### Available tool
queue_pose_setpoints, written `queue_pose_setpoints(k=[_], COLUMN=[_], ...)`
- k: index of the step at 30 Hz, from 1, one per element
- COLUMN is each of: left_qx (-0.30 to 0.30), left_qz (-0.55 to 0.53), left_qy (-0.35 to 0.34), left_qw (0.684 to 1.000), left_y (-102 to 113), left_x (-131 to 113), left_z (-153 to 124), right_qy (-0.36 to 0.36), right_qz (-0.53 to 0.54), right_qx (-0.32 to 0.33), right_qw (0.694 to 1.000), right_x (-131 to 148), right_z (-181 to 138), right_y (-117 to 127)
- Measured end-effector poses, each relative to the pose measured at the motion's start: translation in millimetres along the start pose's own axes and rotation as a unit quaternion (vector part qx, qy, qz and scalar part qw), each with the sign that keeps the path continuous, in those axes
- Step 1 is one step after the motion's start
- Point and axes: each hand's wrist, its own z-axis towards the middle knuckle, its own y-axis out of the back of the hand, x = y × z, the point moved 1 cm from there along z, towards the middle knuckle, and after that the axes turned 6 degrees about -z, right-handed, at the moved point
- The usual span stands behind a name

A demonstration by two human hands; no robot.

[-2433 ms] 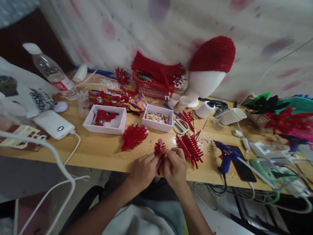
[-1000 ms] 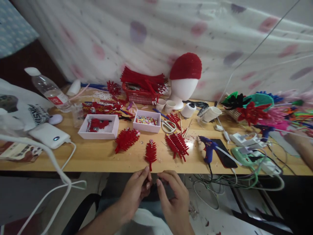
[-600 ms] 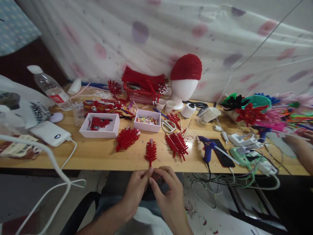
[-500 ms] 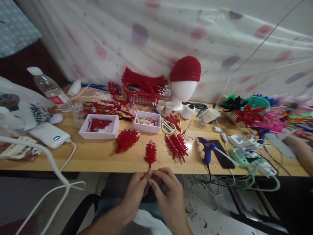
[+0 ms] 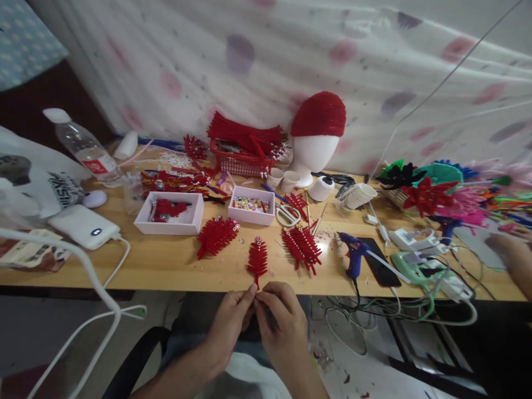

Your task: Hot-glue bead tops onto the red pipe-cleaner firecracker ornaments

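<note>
A red chenille leaf point(image 5: 257, 259) with a small beaded decoration at its top points upright away from me, just over the table's front edge. My left hand point(image 5: 230, 318) pinches its stem between thumb and fingers. Close beside it, my right hand point(image 5: 285, 318) is closed in a pinch right at the stem's lower end; what lies between its fingertips is hidden. More red chenille leaves point(image 5: 216, 237) lie to the left of the held one. Another bunch, red leaves with bead strings point(image 5: 301, 247), rests on the right.
Two white boxes point(image 5: 169, 227) hold red pieces and small beads. Scissors point(image 5: 287, 216) lie behind the right bunch. A blue glue gun point(image 5: 354, 256), a phone point(image 5: 380, 263) and cabled power strips point(image 5: 419, 269) occupy the right side. Another person's hand point(image 5: 509, 249) is at the far right.
My hands stay together at the stem, with only a slight shift of the right fingers. The whole view has moved a little.
</note>
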Motion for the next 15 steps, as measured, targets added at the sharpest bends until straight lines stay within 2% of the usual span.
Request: queue_pose_setpoints(k=[5,10,15], left_qx=[0.040,0.038,0.061], left_qz=[-0.010,-0.011,0.012], left_qy=[0.017,0.054,0.062], left_qw=[0.999,0.998,0.996], left_y=[6.3,14.6,12.5], left_x=[-14.2,-24.8,-34.6], left_z=[0.4,1.2,2.0], right_qy=[0.010,0.009,0.001], right_qz=[0.009,0.032,0.030], right_qx=[-0.021,-0.042,-0.065], right_qw=[1.000,0.999,0.997], right_x=[-2.0,-1.4,-0.2], right_z=[11.2,10.3,9.5], right_y=[3.2,1.7,0.5])
